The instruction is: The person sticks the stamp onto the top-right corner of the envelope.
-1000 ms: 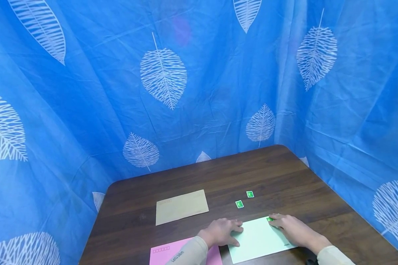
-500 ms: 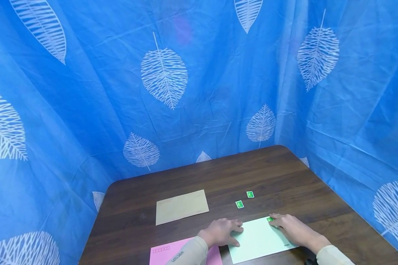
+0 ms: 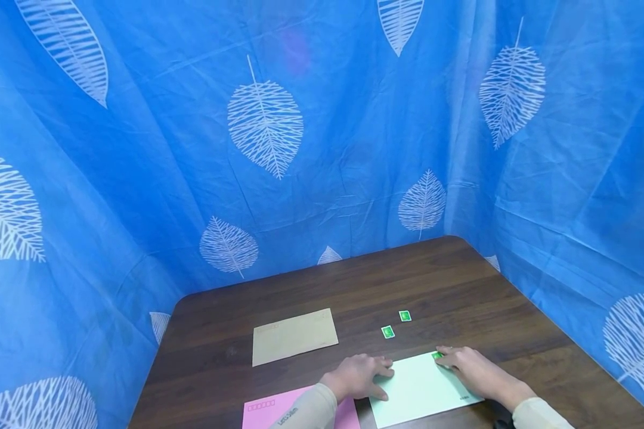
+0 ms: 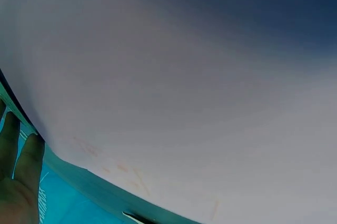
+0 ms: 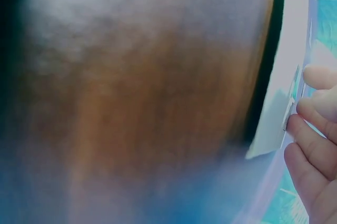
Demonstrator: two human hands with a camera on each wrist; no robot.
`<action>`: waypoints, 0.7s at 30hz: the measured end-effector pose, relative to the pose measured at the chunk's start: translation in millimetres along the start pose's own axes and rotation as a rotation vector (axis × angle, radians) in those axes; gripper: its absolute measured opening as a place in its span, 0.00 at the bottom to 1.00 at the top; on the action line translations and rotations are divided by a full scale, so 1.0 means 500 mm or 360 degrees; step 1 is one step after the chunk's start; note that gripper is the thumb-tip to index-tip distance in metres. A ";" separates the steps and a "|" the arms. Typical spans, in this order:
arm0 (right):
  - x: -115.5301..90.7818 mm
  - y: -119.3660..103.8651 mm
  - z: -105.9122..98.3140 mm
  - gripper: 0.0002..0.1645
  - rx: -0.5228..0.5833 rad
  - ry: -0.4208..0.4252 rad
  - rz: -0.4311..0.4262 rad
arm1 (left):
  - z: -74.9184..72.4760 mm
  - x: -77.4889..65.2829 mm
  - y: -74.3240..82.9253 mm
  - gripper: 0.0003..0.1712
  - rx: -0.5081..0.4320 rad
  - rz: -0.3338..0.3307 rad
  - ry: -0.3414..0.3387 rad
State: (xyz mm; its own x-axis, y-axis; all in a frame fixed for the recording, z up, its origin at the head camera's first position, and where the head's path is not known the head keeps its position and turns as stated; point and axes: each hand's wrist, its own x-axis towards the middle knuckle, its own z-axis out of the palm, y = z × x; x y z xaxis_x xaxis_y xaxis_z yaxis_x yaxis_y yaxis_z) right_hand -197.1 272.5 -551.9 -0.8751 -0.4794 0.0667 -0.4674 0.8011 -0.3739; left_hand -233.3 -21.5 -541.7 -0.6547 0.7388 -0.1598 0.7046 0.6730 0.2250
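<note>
A pale mint envelope lies flat at the near side of the table. On its left end rests my left hand, thumb and fingers spread. My right hand lies over the right end, its fingertips pressing at the far right corner, where a green stamp shows partly under them. In the right wrist view the fingers of the right hand touch the envelope's edge. Only part of the left hand appears in the left wrist view. Two more green stamps lie beyond the envelope.
A pink envelope lies at the near left, partly under my left forearm. Farther back is a beige envelope. Blue leaf-print cloth hangs around the dark wooden table. A small black object is by my right wrist.
</note>
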 end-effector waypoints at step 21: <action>0.020 -0.007 -0.028 0.15 0.0090 0.0081 0.0180 | -0.005 0.001 -0.001 0.32 0.0010 0.0039 0.0051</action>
State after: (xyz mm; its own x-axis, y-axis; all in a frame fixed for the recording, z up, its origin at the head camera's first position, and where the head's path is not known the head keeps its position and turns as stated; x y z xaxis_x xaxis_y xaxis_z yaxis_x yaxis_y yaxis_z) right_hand -205.9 269.9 -536.9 -0.9276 -0.3673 0.0677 -0.3590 0.8267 -0.4333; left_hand -234.7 -21.6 -539.2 -0.6457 0.7536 -0.1233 0.7221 0.6551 0.2222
